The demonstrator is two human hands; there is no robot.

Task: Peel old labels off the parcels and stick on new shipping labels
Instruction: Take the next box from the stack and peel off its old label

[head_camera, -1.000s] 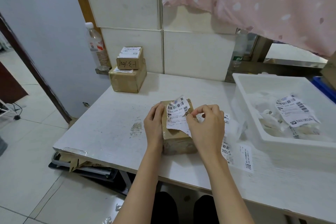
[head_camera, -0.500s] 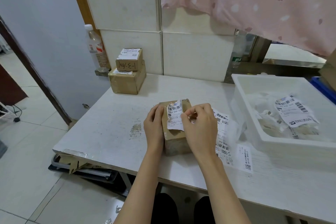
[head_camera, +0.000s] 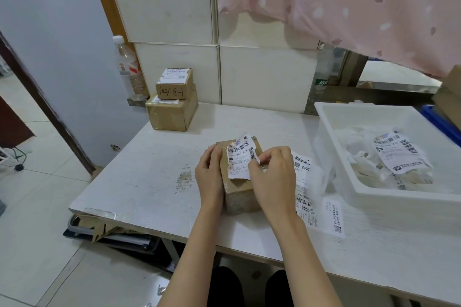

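Observation:
A small brown cardboard parcel (head_camera: 239, 194) sits mid-table in front of me. Its old white barcode label (head_camera: 239, 159) is torn and partly lifted off the top. My left hand (head_camera: 209, 177) grips the parcel's left side with fingers curled over the top edge. My right hand (head_camera: 273, 177) pinches the label's ragged right edge between thumb and fingers. A strip of new shipping labels (head_camera: 303, 182) lies flat on the table just right of the parcel, partly hidden by my right hand.
Two stacked parcels (head_camera: 173, 102) stand at the table's back left by a plastic bottle (head_camera: 128, 67). A white bin (head_camera: 349, 177) holding peeled labels and backing paper fills the right side. A pink curtain hangs above. Flattened cardboard lies under the table's left edge.
My right hand has worked the torn label leftward across the parcel top, then pulled it up a little; more of the label strip beside the parcel shows. My left hand stays put.

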